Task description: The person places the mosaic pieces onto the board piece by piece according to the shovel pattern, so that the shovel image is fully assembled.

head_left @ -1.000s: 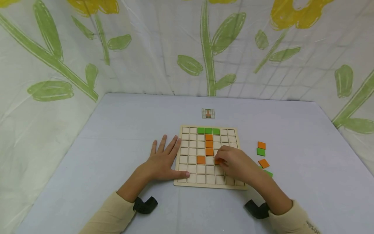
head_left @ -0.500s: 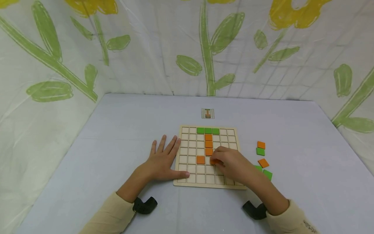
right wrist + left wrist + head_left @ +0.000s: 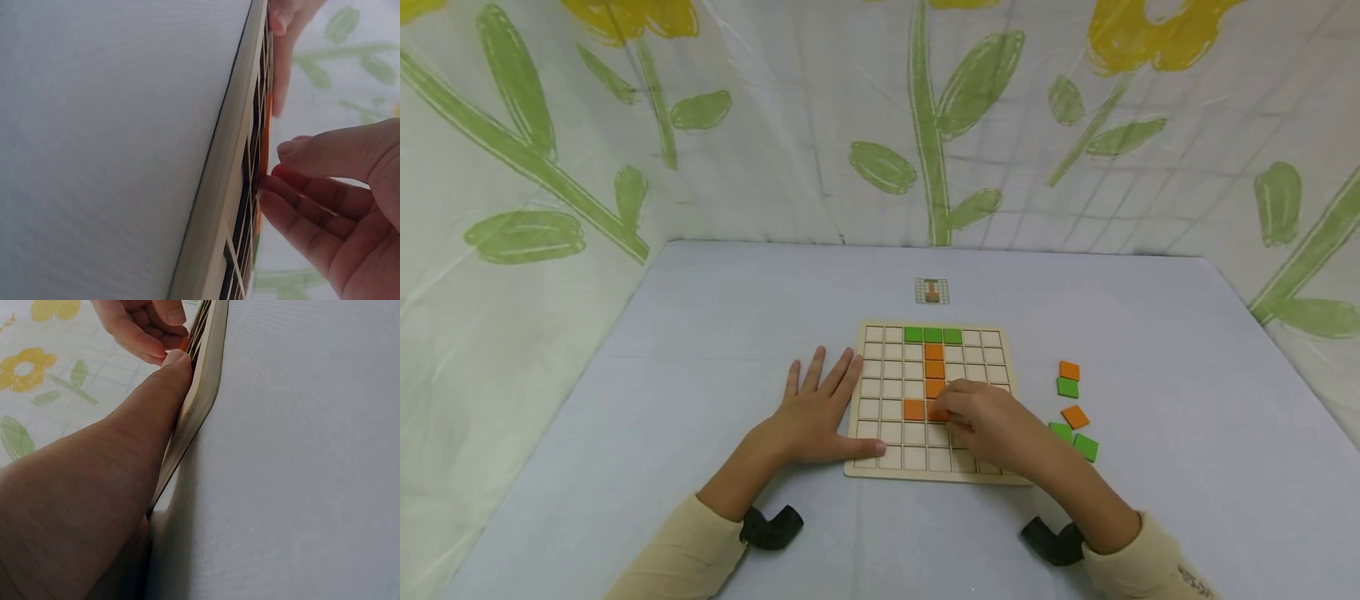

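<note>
Orange tile [image 3: 936, 412] pinched in your right hand [image 3: 992, 421], low over the middle column of the board [image 3: 891, 457].

Your right thumb and fingertips are clamped on the tile, just below the orange column [image 3: 934, 370] and beside a lone orange square [image 3: 913, 410]; the fingers hide whether it sits flat in its cell. Such a pinch presumably gives you fine control over a thin piece. Your left hand [image 3: 818, 421] lies with its fingers spread apart at the board's left edge, thumb on the face, probably to keep the board from sliding. The card [image 3: 932, 291] lies beyond the board, where your hands do not cover its gridded pattern. The loose tiles [image 3: 1086, 447] lie to the right, seemingly for your right hand's easy reach.
</note>
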The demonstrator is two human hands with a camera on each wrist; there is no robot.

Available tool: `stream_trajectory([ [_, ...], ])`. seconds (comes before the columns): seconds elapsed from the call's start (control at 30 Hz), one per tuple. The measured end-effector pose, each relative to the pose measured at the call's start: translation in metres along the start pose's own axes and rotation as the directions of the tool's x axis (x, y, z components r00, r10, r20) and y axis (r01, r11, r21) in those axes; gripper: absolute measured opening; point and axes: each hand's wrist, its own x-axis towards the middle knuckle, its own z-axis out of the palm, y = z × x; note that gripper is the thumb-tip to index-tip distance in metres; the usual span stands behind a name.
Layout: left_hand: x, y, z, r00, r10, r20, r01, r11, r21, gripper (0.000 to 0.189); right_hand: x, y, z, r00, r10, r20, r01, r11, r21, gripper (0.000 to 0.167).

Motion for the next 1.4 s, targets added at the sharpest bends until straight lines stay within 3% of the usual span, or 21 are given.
stream_trajectory([
  [0.27,0.0,-0.002,0.002,1.0,0.005,-0.011,-0.005,1.0,0.007,0.124,-0.001,-0.001,-0.004,1.0,-0.017,0.024,0.018,1.0,-0.022,0.02],
  [0.37,0.0,-0.002,0.002,1.0,0.011,-0.016,-0.011,1.0,0.005,0.124,-0.004,0.001,-0.013,0.997,0.049,0.055,-0.047,0.998,-0.049,0.02],
  [0.47,0.0,-0.002,0.002,1.0,0.02,-0.018,-0.02,1.0,-0.002,0.123,-0.011,0.007,-0.029,0.981,0.176,0.085,-0.168,0.982,-0.087,0.02],
  [0.57,0.0,-0.002,0.002,0.999,0.028,-0.016,-0.028,1.0,-0.003,0.123,-0.019,0.014,-0.049,0.935,0.333,0.118,-0.317,0.938,-0.137,0.018],
  [0.7,0.0,-0.001,0.002,1.0,0.025,-0.016,-0.025,1.0,0.002,0.123,-0.029,0.026,-0.071,0.852,0.498,0.163,-0.457,0.858,-0.233,0.016],
  [0.87,0.0,-0.001,0.002,1.0,0.017,-0.019,-0.017,1.0,0.003,0.123,-0.04,0.041,-0.082,0.761,0.62,0.191,-0.565,0.778,-0.276,0.003],
  [0.97,0.0,-0.001,0.002,1.0,0.015,-0.019,-0.015,1.0,0.008,0.123,-0.045,0.048,-0.08,0.726,0.659,0.196,-0.605,0.748,-0.274,0.017],
  [1.03,0.0,-0.001,0.003,1.0,0.012,-0.015,-0.012,1.0,0.012,0.124,-0.046,0.051,-0.076,0.723,0.664,0.194,-0.609,0.744,-0.276,0.023],
  [1.4,0.0,-0.002,0.003,1.0,0.016,-0.007,-0.016,1.0,0.012,0.125,-0.04,0.053,-0.068,0.786,0.59,0.185,-0.534,0.798,-0.279,0.01],
])
